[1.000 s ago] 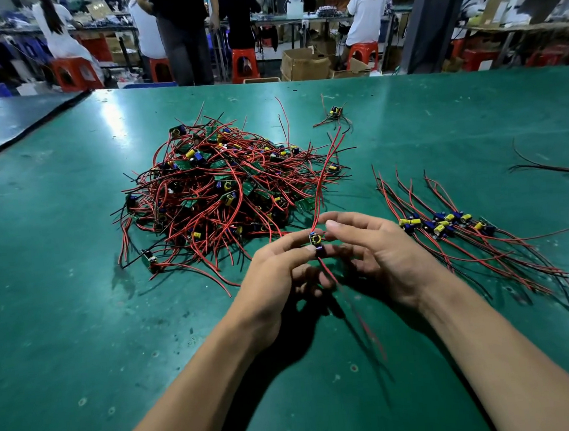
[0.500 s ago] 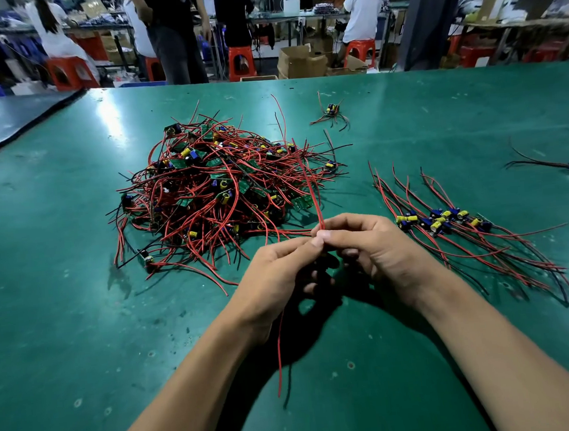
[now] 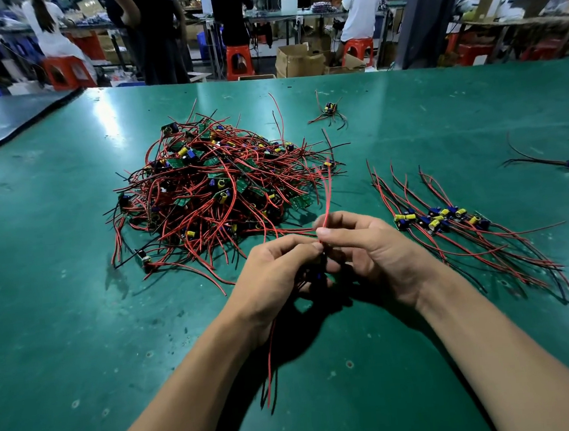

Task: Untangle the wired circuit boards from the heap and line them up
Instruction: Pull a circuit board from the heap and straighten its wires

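Between the two hands, just above the green table (image 3: pixel 77 302), sat the circuit board (image 3: pixel 320 275), mostly hidden, with only a dark body and a blue part showing. Its red wires (image 3: pixel 325 198) rose away toward the heap (image 3: pixel 212 190), and others hung down toward the person, so its long axis ran near-to-far. The left hand (image 3: pixel 274 274) curled its fingers round the board. The right hand (image 3: pixel 372 252) pinched the upper wires between thumb and forefinger. Whether the wire tips touched the heap's near-right edge could not be told.

To the right lay the row (image 3: pixel 448 221) of sorted boards, nearer the right hand, its wires slanting from far-left to near-right. Setting the board down probably called for a swing rightward and a slight turn. Nothing showed between that hand and the row. Two stray boards (image 3: pixel 330 108) lay farther off.
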`<state>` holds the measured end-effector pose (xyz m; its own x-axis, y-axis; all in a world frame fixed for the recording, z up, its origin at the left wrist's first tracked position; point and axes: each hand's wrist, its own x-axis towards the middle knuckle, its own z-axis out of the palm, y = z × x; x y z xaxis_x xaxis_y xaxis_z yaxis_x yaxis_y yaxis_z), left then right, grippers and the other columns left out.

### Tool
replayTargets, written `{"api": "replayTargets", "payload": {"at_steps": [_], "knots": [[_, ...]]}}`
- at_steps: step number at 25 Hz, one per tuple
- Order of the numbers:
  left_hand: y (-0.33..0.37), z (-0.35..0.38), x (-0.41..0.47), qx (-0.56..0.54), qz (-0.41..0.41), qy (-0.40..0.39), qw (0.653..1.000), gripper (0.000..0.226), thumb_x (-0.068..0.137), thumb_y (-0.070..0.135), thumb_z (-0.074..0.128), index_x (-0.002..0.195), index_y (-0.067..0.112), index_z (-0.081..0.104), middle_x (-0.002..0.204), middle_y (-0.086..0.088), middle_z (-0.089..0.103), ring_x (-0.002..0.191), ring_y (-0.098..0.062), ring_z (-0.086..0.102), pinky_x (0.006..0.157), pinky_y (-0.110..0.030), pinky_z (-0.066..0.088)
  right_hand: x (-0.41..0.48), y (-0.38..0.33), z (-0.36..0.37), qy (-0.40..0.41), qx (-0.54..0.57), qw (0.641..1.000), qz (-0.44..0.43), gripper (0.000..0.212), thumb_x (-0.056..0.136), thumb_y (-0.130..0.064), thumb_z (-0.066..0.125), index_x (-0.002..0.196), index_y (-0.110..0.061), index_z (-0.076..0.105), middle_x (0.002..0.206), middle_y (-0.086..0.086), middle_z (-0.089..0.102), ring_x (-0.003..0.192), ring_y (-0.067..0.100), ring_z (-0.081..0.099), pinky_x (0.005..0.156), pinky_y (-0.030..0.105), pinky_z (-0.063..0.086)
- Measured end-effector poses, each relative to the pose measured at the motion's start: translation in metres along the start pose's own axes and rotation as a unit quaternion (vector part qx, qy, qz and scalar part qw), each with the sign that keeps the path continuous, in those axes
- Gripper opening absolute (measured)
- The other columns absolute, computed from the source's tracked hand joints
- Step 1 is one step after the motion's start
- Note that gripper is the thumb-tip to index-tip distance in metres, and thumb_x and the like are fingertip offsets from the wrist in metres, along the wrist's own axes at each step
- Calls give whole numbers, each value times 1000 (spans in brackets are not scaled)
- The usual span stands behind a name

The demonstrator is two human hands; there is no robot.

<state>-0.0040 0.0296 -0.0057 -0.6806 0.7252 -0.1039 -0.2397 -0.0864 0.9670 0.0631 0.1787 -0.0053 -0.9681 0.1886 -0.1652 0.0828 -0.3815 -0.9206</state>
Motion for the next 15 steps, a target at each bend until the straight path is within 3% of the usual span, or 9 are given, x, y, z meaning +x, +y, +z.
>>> {"api": "replayTargets", "payload": {"at_steps": [4, 7, 9, 12, 15], "knots": [[1, 0, -1, -5, -11, 2, 1000, 30, 93, 3, 55, 73, 11, 76, 72, -17, 71, 53, -19, 63, 47, -20, 48, 1, 3, -5, -26, -49, 998, -18, 22, 77, -20, 79, 99, -16, 78, 89, 10, 70, 70, 20, 61, 66, 31, 52], [3, 0, 2, -9, -21, 16, 1000, 20, 93, 5, 56, 81, 5, 72, 71, -18, 70, 54, -20, 63, 48, -21, 50, 4, 5, -6, 53, -81, 994, -54, 21, 70, -25, 86, 89, -18, 78, 74, 7, 62, 66, 22, 44, 60, 29, 34], [3, 0, 2, 0, -24, 13, 1000, 19, 92, 6, 56, 81, 4, 71, 71, -17, 70, 55, -20, 62, 50, -20, 50, 6, 6, -7, 109, -89, 987, -82, 21, 68, -30, 85, 85, -20, 78, 59, 2, 49, 51, 13, 36, 49, 21, 26], [4, 1, 1, 12, -28, 5, 1000, 23, 92, 8, 57, 75, 8, 73, 72, -18, 71, 54, -20, 62, 49, -19, 49, 8, 4, -10, 182, -119, 968, -124, 19, 68, -36, 84, 79, -22, 77, 48, -2, 45, 38, 8, 32, 40, 15, 24], [5, 2, -1, 33, -28, -3, 999, 26, 92, 10, 58, 72, 12, 75, 74, -19, 72, 62, -20, 63, 49, -18, 47, 14, 6, -14, 235, -161, 941, -184, 12, 78, -32, 82, 71, -26, 76, 48, -11, 50, 41, 3, 37, 43, 15, 29]]}}
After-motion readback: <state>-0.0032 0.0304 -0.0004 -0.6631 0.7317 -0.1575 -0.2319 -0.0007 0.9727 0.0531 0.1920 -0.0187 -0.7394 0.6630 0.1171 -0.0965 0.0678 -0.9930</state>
